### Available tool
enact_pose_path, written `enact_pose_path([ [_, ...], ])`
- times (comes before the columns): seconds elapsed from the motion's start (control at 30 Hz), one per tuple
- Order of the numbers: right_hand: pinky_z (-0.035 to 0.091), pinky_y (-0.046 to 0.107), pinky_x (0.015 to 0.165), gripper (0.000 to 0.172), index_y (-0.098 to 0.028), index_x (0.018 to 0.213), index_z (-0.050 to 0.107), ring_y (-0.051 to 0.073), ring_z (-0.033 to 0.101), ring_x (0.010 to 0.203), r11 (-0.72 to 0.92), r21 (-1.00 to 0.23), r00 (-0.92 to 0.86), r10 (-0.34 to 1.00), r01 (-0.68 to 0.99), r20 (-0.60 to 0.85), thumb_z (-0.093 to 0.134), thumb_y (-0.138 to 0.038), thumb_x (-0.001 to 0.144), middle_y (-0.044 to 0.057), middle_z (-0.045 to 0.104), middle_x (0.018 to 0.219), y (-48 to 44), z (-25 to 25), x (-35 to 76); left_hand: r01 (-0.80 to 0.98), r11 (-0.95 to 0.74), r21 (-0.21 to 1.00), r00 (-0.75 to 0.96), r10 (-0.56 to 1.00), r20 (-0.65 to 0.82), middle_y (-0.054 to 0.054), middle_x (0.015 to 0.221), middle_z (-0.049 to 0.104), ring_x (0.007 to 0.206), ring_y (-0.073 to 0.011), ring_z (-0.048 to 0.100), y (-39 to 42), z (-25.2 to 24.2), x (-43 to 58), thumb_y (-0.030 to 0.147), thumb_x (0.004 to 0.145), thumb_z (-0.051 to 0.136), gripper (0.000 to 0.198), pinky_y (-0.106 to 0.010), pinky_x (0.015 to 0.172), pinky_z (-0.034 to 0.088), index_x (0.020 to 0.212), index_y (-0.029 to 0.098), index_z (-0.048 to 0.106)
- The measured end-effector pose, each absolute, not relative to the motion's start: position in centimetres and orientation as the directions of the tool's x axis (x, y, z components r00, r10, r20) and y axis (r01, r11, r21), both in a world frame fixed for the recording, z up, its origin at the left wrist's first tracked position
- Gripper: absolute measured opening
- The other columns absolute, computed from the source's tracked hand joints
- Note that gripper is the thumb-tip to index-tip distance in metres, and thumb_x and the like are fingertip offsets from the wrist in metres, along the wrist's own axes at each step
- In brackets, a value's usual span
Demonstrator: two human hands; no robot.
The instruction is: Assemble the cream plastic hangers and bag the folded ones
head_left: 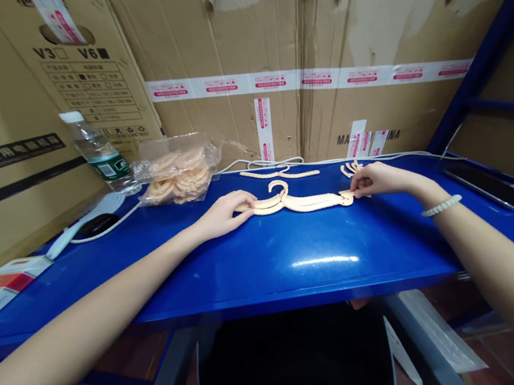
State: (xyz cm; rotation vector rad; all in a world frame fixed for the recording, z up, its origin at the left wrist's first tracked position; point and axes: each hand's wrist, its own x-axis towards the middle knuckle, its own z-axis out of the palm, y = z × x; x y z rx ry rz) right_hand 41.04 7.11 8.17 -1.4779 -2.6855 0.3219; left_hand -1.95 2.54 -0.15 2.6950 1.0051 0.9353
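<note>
A beige clothes hanger (pixel 312 202) lies on the blue table, with its hook (pixel 278 185) turned away from me. My left hand (pixel 231 214) is closed around the hanger's left end, fingertips on top of the arm. At the other end, my right hand (pixel 376 180) pinches a small beige piece (pixel 347 196) that touches the hanger's right tip. Whether that piece is joined to the arm I cannot tell. Behind it, another thin beige hanger part (pixel 300 174) with a hook lies flat. Several small curved beige pieces (pixel 350 168) are just beyond my right hand.
A clear bag of beige pieces (pixel 178 173) stands at the back left, beside a water bottle (pixel 106 158). Further left are a white box (pixel 4 285), a pale blue handled object (pixel 87 221) and a black mouse (pixel 99 225). A phone (pixel 495 187) lies right; a white cable (pixel 398 154) runs behind.
</note>
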Motion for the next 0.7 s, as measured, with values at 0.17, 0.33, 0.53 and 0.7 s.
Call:
enact_pose_path([
  [0.17, 0.043, 0.03, 0.06, 0.034, -0.018, 0.089, 0.075, 0.021, 0.064, 0.066, 0.507, -0.216, -0.532, 0.843, 0.835, -0.077, 0.07, -0.049, 0.075, 0.005, 0.071, 0.072, 6.71, 8.1, 40.78, 0.577, -0.76, 0.299, 0.576, 0.638, 0.51, -0.009, 0.115, 0.072, 0.108, -0.0237, 0.067, 2.65, -0.01, -2.13, 0.031, 0.095, 0.054, 0.016, -0.039, 0.096, 0.052, 0.097, 0.019, 0.064],
  [0.33, 0.043, 0.031, 0.06, 0.041, -0.018, 0.093, 0.074, 0.021, 0.063, 0.065, 0.506, -0.225, -0.534, 0.841, 0.833, -0.084, 0.066, -0.054, 0.077, 0.006, 0.07, 0.072, 6.53, 7.95, 40.42, 0.603, -0.743, 0.29, 0.554, 0.652, 0.517, -0.009, 0.111, 0.073, 0.104, -0.024, 0.069, 2.9, 0.1, -2.49, 0.03, 0.093, 0.053, 0.015, -0.04, 0.094, 0.052, 0.095, 0.019, 0.064],
  [0.53, 0.042, 0.03, 0.059, 0.05, -0.018, 0.096, 0.074, 0.02, 0.061, 0.063, 0.513, -0.246, -0.544, 0.835, 0.823, -0.079, 0.065, -0.063, 0.077, 0.005, 0.068, 0.07, 6.4, 8.28, 40.42, 0.625, -0.727, 0.285, 0.538, 0.665, 0.517, -0.009, 0.11, 0.073, 0.103, -0.0243, 0.069, 2.93, 0.13, -2.67, 0.031, 0.093, 0.053, 0.016, -0.039, 0.093, 0.053, 0.097, 0.02, 0.063],
  [0.7, 0.041, 0.03, 0.058, 0.044, -0.019, 0.091, 0.075, 0.019, 0.059, 0.061, 0.534, -0.256, -0.538, 0.841, 0.806, 0.061, 0.063, -0.06, 0.078, 0.004, 0.068, 0.069, 6.39, 8.31, 40.37, 0.637, -0.72, 0.276, 0.538, 0.672, 0.509, -0.009, 0.11, 0.073, 0.104, -0.0254, 0.068, 2.73, 0.25, -2.57, 0.033, 0.092, 0.054, 0.02, -0.04, 0.093, 0.052, 0.102, 0.019, 0.064],
])
